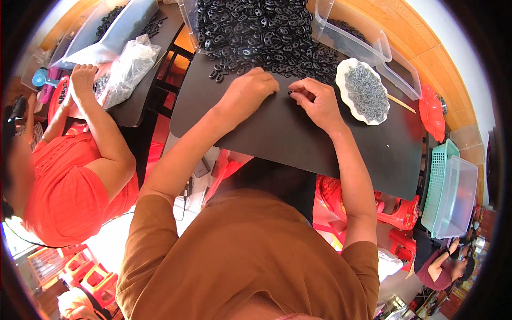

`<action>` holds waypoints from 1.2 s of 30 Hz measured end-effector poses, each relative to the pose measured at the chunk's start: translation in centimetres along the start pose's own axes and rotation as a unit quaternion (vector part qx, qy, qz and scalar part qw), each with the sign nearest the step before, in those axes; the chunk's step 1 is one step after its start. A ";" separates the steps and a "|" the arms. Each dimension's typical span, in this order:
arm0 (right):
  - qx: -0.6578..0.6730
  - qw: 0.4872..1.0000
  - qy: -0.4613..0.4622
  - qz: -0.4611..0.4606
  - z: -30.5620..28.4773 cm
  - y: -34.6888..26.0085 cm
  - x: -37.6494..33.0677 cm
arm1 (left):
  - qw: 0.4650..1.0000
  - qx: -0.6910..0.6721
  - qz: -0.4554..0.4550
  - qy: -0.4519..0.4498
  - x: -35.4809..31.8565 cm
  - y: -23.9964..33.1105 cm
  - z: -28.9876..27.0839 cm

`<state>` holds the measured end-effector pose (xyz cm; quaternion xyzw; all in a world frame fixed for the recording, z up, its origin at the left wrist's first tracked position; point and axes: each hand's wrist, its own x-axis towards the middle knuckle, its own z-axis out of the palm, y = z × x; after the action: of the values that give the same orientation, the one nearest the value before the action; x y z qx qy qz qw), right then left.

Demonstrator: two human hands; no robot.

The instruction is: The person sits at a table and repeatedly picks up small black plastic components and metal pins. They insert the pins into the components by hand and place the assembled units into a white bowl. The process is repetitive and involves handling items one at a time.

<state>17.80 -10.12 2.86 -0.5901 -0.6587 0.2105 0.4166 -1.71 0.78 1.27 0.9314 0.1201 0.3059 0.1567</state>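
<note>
My left hand rests knuckles up on the black work board, its fingers curled at the near edge of a big pile of small black plastic pieces. My right hand sits close beside it, thumb and fingers pinched on one small black piece. Just right of that hand stands a white scalloped dish filled with small grey metal parts. What lies under my left palm is hidden.
A clear plastic bin stands behind the dish, a thin wooden stick to its right, then a red tray. A green basket and a clear tub sit far right. At the left, a person in red works beside a plastic bag.
</note>
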 end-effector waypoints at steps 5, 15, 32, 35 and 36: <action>-0.012 1.000 0.020 -0.015 0.1 0.7 0.1 | 1.000 -0.014 0.012 0.010 0.4 0.0 0.1; 0.104 0.991 0.054 0.058 0.3 0.5 0.2 | 0.830 -0.468 -0.305 -0.002 2.1 -0.6 0.5; 0.140 0.988 0.016 0.063 0.8 1.3 0.1 | 0.753 -0.580 -0.312 0.000 1.4 -1.0 1.7; 0.142 0.988 0.015 0.061 0.7 0.8 0.0 | 0.770 -0.564 -0.299 0.001 1.3 -0.9 1.5; 0.143 0.988 0.012 0.062 0.7 0.7 0.1 | 0.772 -0.560 -0.301 0.000 1.3 -0.9 1.5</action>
<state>17.63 -9.75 1.98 -0.5669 -0.5787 0.3209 0.4906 0.07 1.70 0.48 0.5947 0.2018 0.2561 0.7349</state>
